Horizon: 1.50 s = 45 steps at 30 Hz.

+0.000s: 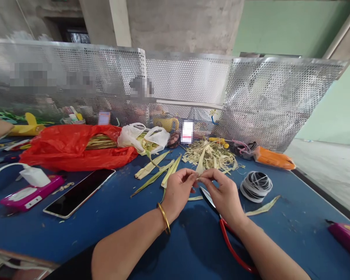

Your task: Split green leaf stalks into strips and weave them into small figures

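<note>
My left hand (179, 188) and my right hand (222, 190) meet at the middle of the table, thumbs and fingertips pinched together. Between them they grip a pale dried husk strip (202, 161), whose wide end rises above the fingers. Its lower end is hidden by the fingertips. Under my right hand lies a pair of scissors (228, 243) with red handles, its blades partly covered. Several loose husk strips (153, 173) rest left of my left hand. To the right of my right hand is a roll of white-grey string (256, 186).
Behind the hands is a heap of husk scraps (211, 155). A red plastic bag (64, 147), a white bag (144, 138), a phone (80, 192) and a purple power strip (32, 192) occupy the left. An orange packet (274, 157) lies right. A perforated metal screen (189, 77) borders the back.
</note>
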Motion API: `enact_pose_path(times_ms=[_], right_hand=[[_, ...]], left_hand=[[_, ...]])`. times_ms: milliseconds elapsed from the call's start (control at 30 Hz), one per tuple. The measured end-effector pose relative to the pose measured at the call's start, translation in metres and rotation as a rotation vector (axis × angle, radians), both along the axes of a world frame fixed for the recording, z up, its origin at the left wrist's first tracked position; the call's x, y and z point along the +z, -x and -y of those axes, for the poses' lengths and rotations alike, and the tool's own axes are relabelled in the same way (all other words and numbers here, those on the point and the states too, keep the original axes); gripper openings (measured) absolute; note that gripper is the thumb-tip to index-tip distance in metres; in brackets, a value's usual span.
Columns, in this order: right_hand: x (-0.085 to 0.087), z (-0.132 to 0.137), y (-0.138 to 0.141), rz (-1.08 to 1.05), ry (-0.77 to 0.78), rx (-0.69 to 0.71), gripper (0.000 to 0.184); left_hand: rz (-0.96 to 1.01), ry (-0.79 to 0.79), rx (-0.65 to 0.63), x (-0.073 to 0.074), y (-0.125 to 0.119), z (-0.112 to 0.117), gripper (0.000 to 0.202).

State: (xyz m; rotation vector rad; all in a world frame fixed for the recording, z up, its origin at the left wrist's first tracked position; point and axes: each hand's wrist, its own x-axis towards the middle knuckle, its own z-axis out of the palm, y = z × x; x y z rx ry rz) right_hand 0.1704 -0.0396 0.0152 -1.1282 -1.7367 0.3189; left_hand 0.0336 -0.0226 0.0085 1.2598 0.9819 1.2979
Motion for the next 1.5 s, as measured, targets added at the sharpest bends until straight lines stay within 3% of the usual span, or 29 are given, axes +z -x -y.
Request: enact_pose_path(times_ms=[200,600,733,933,1100,1300,1500], right_hand=[[0.002,0.0,0.001,-0.116,0.111,-0.029,0.009],[0.001,0.002,0.002,-0.14,0.096,-0.069,0.012],[-0.001,0.001,0.0,-0.045,0.005,-0.012,0.008],[0.003,0.001,-0.005,0.333,-0.266,0.014,0.016],[0.003,0.001,-0.006,0.396,-0.351,-0.013,0.014],[0.002,0.002,-0.003,0.345,-0.259,0.011,0.015],[0.001,0.003,0.0,0.085,-0.082,0.005,0.012]], left_hand=[[-0.114,-0.1,0.023,0.0,0.003,0.001,0.019],[-0.076,-0.101,-0.007,0.001,0.003,0.003,0.015],[0.025,0.015,-0.029,0.001,0.001,0.001,0.019],[0.191,0.198,-0.051,0.007,0.001,0.001,0.018],[0.222,0.255,-0.104,0.01,0.005,0.003,0.018],[0.174,0.208,-0.097,0.008,0.004,0.001,0.023],[0.099,0.042,-0.033,0.002,0.0,0.001,0.021]])
